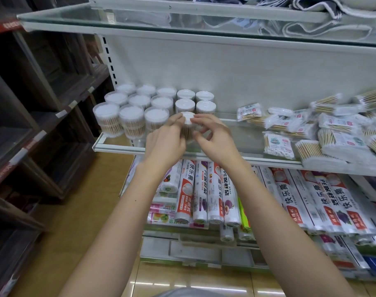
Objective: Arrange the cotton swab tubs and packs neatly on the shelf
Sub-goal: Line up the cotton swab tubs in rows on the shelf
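Several round clear tubs of cotton swabs point(137, 101) stand in rows at the left end of the glass shelf point(242, 142). One small tub point(188, 125) stands in front of the two right-hand columns. My left hand point(166, 140) holds its left side and my right hand point(212, 136) pinches its right side at the lid. Loose flat packs of swabs point(311, 129) lie in a jumbled heap on the right half of the shelf.
A glass shelf point(182, 20) with folded cloths hangs above. Rolls of plastic wrap point(215, 194) fill the lower shelf below my forearms. Dark wooden shelving point(32, 103) stands to the left. Bare glass lies between the tubs and the packs.
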Motion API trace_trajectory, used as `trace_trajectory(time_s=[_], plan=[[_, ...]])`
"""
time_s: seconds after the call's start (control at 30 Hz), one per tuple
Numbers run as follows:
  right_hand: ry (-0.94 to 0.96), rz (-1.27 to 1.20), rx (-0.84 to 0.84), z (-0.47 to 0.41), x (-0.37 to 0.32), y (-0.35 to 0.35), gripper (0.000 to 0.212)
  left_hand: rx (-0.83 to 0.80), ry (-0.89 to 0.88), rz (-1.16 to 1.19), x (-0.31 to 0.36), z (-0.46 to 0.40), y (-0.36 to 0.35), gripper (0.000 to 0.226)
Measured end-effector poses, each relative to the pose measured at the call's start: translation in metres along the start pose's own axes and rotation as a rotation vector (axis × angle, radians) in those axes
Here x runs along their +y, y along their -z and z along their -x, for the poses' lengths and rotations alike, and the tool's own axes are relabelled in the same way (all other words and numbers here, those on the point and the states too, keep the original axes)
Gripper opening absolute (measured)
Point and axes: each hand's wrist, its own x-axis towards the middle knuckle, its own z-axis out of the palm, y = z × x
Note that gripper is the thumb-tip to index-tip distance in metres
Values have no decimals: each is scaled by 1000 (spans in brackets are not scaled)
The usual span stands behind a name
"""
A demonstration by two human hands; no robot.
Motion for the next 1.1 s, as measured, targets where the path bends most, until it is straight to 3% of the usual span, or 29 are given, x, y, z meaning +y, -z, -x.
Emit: trace_trajectory(time_s=[0.27,0.43,0.57,1.1], plan=[[-22,71,-31,-5,-7,-15,43,33,19,52,-1,2,-2,59],[-29,107,28,-8,-10,-21,41,42,9,203,-10,-1,0,57],[-31,107,38,-6,-10,-23,42,40,2,173,-15,4,-5,58],[-128,-150,105,-10,-10,-22,44,0,-2,94,2,-12,5,37]])
